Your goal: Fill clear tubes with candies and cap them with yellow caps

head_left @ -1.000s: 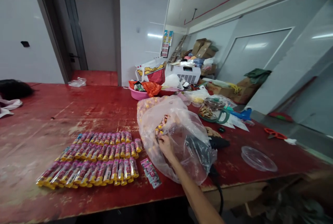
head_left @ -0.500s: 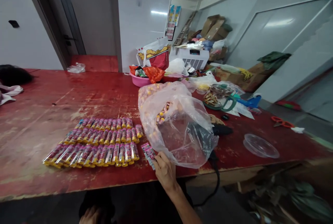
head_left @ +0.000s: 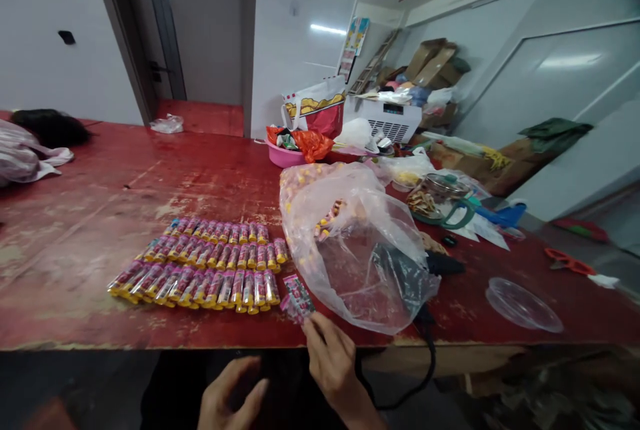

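Note:
My right hand (head_left: 333, 360) pinches the lower edge of a small pink printed packet or label (head_left: 299, 293), close to the table's front edge. Beside it on the table something pink and see-through lies partly under it; what it is I cannot make out. My left hand (head_left: 233, 393) is in front of the table edge, thumb and fingers apart, with nothing in it. To the left lie three rows of small pink tubes with yellow ends (head_left: 200, 283). A large clear plastic bag (head_left: 360, 283), its mouth facing me, holds many yellow-and-pink pieces.
A dark corded tool (head_left: 443, 262) lies behind the bag, its cable hanging over the edge. Clear plastic lids (head_left: 523, 303) and orange-handled scissors (head_left: 569, 261) are at right. A pink basin (head_left: 285, 155) stands farther back. Dark hair and striped cloth (head_left: 25, 150) show at far left.
My left hand has risen from below toward the table edge and its fingers have spread. The packet in my right hand has tilted slightly. The view has shifted left.

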Tool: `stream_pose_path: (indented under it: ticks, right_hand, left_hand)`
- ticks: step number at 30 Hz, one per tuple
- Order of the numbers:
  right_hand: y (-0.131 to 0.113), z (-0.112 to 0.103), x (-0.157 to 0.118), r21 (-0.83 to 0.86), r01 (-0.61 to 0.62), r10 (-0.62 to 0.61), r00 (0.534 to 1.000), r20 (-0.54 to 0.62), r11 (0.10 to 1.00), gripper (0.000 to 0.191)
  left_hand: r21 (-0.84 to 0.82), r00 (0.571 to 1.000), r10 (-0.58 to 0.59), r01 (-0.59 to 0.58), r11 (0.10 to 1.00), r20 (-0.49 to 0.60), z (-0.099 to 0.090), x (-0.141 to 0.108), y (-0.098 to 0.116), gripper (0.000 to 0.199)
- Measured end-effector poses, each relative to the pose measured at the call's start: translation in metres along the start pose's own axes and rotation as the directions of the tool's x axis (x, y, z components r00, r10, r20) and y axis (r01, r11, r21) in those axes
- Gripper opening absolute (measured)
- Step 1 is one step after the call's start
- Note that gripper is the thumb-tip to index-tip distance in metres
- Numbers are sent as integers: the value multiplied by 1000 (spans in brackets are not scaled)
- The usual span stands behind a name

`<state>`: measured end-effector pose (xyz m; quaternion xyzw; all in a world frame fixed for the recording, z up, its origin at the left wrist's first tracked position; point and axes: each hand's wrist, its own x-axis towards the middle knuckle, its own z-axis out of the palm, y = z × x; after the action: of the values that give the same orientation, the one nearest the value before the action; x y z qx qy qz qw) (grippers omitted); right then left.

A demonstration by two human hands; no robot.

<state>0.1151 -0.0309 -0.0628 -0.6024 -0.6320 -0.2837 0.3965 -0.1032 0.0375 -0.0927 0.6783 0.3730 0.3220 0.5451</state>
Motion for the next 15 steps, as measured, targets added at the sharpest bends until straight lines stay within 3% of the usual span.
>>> stream_pose_path:
  ticks: [1, 3, 5, 7, 9, 11, 13, 15]
  right_hand:
    - [-8, -5, 1, -17, 64, -63, 998, 25, 998, 32]
    - [-23, -13, 3, -49, 194, -190, 978, 82, 980, 36]
    - [-35, -16, 5, -38, 259, -256, 964, 69, 965, 38]
    - [-37, -17, 10, 69, 239, -242, 969, 42, 969, 31]
    - [-24, -19, 21, 202, 137, -151, 987, 59, 970, 22]
    - [6, -17, 38, 230, -45, 21, 994, 103, 972, 21]
    - [48, -7, 60, 116, -287, 278, 956, 93, 951, 34]
    - [91, 12, 82, 23, -427, 423, 901, 94, 904, 37]
  left_hand:
    - [-184, 991, -123, 112, 977, -50, 11, 7, 21, 41]
    - [-454, 961, -277, 251, 855, 8, 27, 21, 49, 52]
    - [-611, 936, -343, 321, 723, 86, 35, 30, 57, 50]
    - [-693, 913, -396, 347, 632, 96, 35, 32, 53, 44]
    - [-731, 884, -463, 356, 582, 62, 30, 31, 46, 42]
    - [-739, 863, -505, 354, 573, 22, 25, 28, 42, 45]
    - [-717, 866, -499, 337, 611, -18, 22, 26, 43, 48]
    - [-688, 879, -473, 309, 656, -56, 22, 25, 46, 50]
